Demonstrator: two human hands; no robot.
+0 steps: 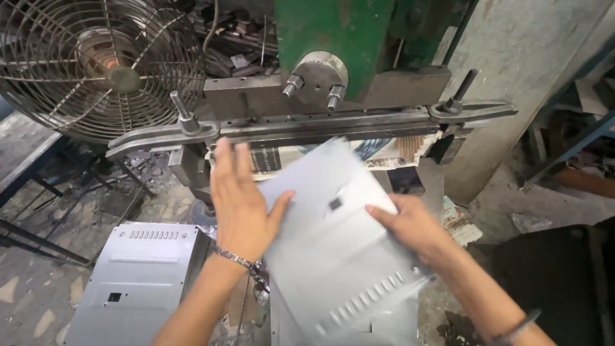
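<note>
I hold a flat grey sheet-metal panel (pixel 333 250) with a small square hole and a row of slots, tilted in front of a press machine (pixel 320 122). My left hand (pixel 238 198) grips the panel's left edge, fingers stretched toward the press bar, thumb on top of the sheet. My right hand (pixel 413 227) holds the panel's right edge, thumb lying on its surface. The panel's far corner reaches under the long steel bar of the press. A bracelet sits on each wrist.
A stack of similar grey panels (pixel 138 282) lies at lower left. A wire-guarded fan (pixel 102 64) stands at upper left. The green press body (pixel 333 32) rises behind the bar. A concrete pillar (pixel 512 70) is at right, with scrap on the floor.
</note>
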